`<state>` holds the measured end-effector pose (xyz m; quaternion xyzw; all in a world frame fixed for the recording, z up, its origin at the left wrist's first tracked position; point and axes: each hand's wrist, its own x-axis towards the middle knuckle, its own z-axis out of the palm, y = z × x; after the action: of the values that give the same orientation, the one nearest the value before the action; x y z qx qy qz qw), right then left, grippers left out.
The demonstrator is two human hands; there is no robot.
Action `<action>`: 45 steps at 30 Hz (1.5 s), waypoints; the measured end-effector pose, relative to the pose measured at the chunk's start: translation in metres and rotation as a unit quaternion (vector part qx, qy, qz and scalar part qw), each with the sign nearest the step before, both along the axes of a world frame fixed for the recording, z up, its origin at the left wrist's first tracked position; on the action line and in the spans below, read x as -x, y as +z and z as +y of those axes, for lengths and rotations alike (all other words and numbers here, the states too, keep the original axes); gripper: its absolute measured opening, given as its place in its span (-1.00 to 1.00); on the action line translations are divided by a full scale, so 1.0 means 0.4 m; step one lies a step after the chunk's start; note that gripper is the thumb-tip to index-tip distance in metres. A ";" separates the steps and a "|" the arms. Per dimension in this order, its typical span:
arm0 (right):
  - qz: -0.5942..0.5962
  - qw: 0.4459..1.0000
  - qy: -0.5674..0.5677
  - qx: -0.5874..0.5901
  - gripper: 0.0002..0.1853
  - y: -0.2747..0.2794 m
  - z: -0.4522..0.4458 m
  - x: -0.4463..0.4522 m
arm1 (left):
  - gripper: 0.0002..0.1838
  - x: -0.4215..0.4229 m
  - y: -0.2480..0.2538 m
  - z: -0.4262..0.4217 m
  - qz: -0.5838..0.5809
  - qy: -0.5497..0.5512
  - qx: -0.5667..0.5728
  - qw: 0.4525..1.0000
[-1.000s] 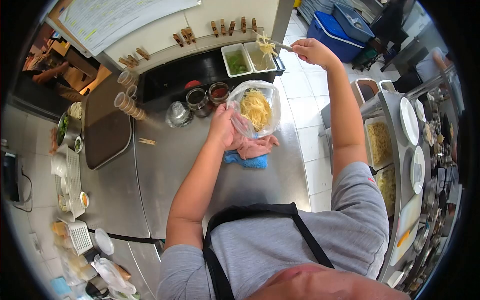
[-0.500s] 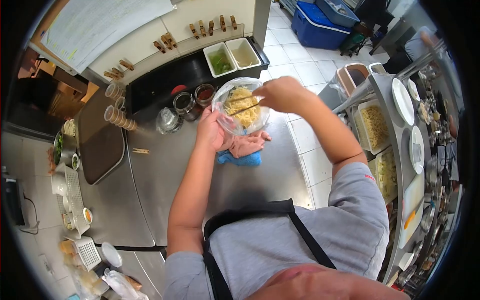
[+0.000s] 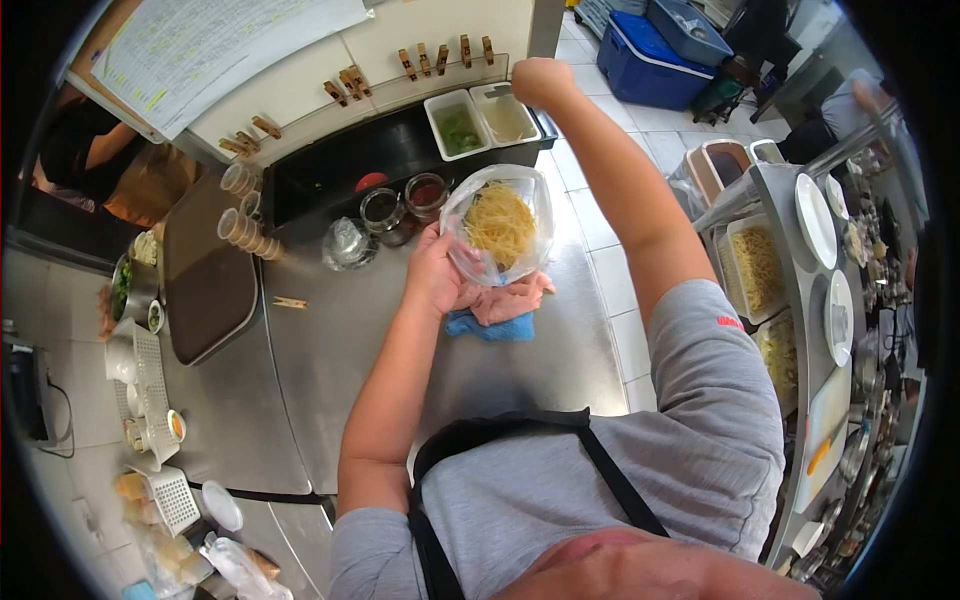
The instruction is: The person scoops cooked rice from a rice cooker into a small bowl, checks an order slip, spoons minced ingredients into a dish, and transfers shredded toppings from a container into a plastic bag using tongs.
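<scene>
My left hand grips the edge of a clear plastic bag that holds pale yellow shreds. Above the right one of two white containers, my right hand is closed around the tongs, mostly hidden by the fist. That right container has pale contents; the left container holds something green in liquid. Just below the bag lie a pink cloth and a blue cloth. Two dark jars stand left of the bag.
A brown tray, stacked cups and a clothespin are on the steel table. At the right, a shelf bears plates and food tubs. A blue cooler sits on the floor. Other people are at the upper left and right edges.
My right hand moved from the bag up to the right white container, after earlier lifting shreds from there to the bag. My left hand still holds the bag.
</scene>
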<state>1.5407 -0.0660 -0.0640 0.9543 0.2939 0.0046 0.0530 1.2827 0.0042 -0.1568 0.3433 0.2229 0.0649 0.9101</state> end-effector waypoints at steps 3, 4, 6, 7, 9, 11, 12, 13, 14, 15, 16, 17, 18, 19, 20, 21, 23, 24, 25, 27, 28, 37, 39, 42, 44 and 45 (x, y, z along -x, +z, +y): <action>0.021 0.999 0.027 0.038 -0.76 -0.026 0.039 0.014 | -0.79 0.001 -0.008 0.007 0.000 -0.010 0.000 1.000; 0.023 0.995 0.053 0.080 -0.76 -0.026 0.037 0.014 | -0.79 0.002 -0.001 0.007 0.002 -0.010 -0.004 1.000; 0.013 0.984 0.104 0.146 -0.76 0.013 0.015 0.030 | -0.79 0.008 -0.001 0.013 0.001 -0.012 -0.007 1.000; 0.012 0.981 0.120 0.155 -0.76 0.055 0.002 0.045 | -0.79 0.009 -0.004 0.016 -0.003 -0.014 -0.006 1.000; 0.024 0.969 0.126 0.213 -0.76 0.122 -0.005 0.076 | -0.79 0.007 -0.009 0.015 -0.003 -0.016 -0.008 1.000; -0.006 0.961 0.159 0.228 -0.81 0.095 -0.010 0.073 | -0.79 -0.002 -0.007 0.008 0.006 -0.016 -0.014 1.000; -0.022 0.957 0.174 0.232 -0.83 0.077 -0.014 0.071 | -0.79 -0.002 -0.008 0.005 0.004 -0.021 -0.011 1.000; -0.026 0.956 0.160 0.245 -0.82 0.055 -0.013 0.061 | -0.78 -0.004 -0.009 0.005 0.001 -0.025 -0.008 1.000; -0.030 0.955 0.148 0.257 -0.80 0.029 -0.007 0.048 | -0.78 -0.004 -0.009 0.006 -0.002 -0.027 -0.007 1.000; -0.035 0.953 0.136 0.268 -0.78 0.021 0.000 0.045 | -0.78 -0.003 -0.007 0.005 -0.001 -0.023 -0.007 1.000; -0.050 0.960 0.131 0.242 -0.79 0.017 0.005 0.040 | -0.79 -0.001 -0.005 0.003 0.001 -0.017 -0.008 1.000; -0.052 0.968 0.124 0.213 -0.79 0.018 0.010 0.031 | -0.79 0.002 -0.003 0.005 0.004 -0.009 -0.009 1.000; -0.053 0.974 0.118 0.184 -0.80 0.023 0.015 0.025 | -0.79 0.006 -0.004 0.010 0.000 -0.013 -0.014 1.000; -0.052 0.980 0.111 0.156 -0.80 0.024 0.021 0.022 | -0.80 0.012 -0.007 0.013 -0.003 -0.019 -0.018 1.000; -0.049 0.985 0.095 0.134 -0.81 0.024 0.027 0.019 | -0.80 0.016 -0.010 0.013 -0.006 -0.027 -0.020 0.999; -0.036 0.989 0.080 0.121 -0.80 0.016 0.036 0.010 | -0.81 0.015 -0.009 0.011 -0.003 -0.027 -0.017 1.000; -0.011 0.994 0.049 0.095 -0.79 -0.006 0.050 -0.007 | -0.82 0.009 -0.005 0.007 -0.002 -0.029 -0.010 1.000; -0.003 0.994 0.043 0.104 -0.78 -0.014 0.048 -0.006 | -0.82 0.007 -0.006 0.004 0.002 -0.021 -0.008 1.000; 0.005 0.993 0.039 0.112 -0.77 -0.021 0.045 -0.004 | -0.81 0.005 -0.008 0.000 0.004 -0.013 -0.007 1.000; 0.024 0.988 0.044 0.147 -0.76 -0.031 0.040 0.000 | -0.81 0.006 -0.006 0.000 0.009 -0.003 -0.008 1.000; 0.034 0.983 0.053 0.175 -0.76 -0.034 0.035 0.002 | -0.81 0.007 -0.003 0.002 0.010 -0.002 -0.009 1.000; 0.106 0.955 0.224 0.162 -0.79 -0.058 -0.043 -0.009 | -0.84 0.006 -0.013 0.003 0.009 -0.006 -0.008 1.000; 0.206 0.934 0.280 0.089 -0.78 -0.064 -0.078 -0.063 | -0.84 0.005 -0.014 0.007 0.005 -0.011 -0.012 1.000; 0.327 0.933 0.152 -0.002 -0.77 -0.065 -0.123 -0.084 | -0.82 0.008 -0.012 0.008 0.002 -0.014 -0.013 1.000; 0.385 0.916 0.076 -0.078 -0.77 -0.056 -0.158 -0.074 | -0.81 0.009 -0.009 0.005 0.011 0.000 -0.001 1.000; 0.394 0.909 0.073 -0.115 -0.77 -0.058 -0.173 -0.083 | -0.80 0.009 -0.012 0.005 0.009 0.004 0.003 1.000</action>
<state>1.5737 -0.1354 -0.0874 0.8537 0.3574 -0.3344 -0.1779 1.2792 0.0062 -0.1617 0.3401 0.2326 0.0643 0.9089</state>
